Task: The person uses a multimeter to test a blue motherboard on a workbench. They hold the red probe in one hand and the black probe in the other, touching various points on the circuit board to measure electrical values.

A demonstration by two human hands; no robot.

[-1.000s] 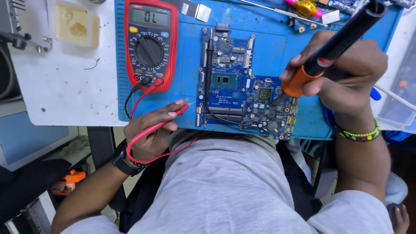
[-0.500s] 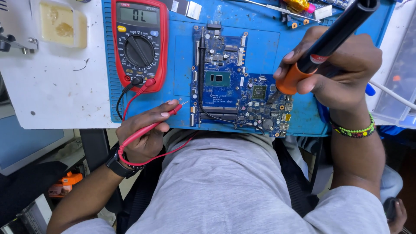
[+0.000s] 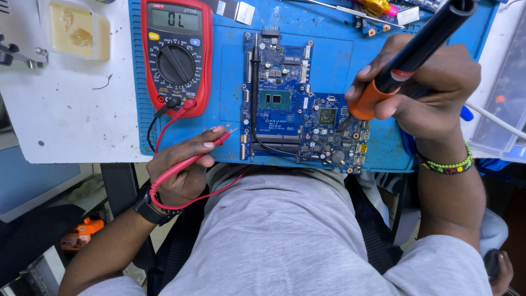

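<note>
White, scuffed tabletop (image 3: 60,109) fills the left side, carrying a small square yellow sponge pad in a tray (image 3: 79,30) near its far edge. Just right of it begins a blue rubber work mat (image 3: 361,49), and on the mat's left part lies a red-cased digital multimeter with a black dial (image 3: 176,55), its black and red leads plugged in at the bottom. Below it, at the near edge of the mat, the left hand (image 3: 183,170) has its fingers closed around a slim red test probe (image 3: 205,151), whose metal tip points right toward the left edge of a blue rectangular laptop circuit board (image 3: 298,115); the tip is just beside the board, and whether it touches cannot be told. The board lies flat in the middle of the mat. Further right, the right hand (image 3: 424,90), a beaded bracelet on its wrist, clamps its fingers on a black soldering iron with an orange collar (image 3: 405,60), tilted, its tip down on the board's right part.
</note>
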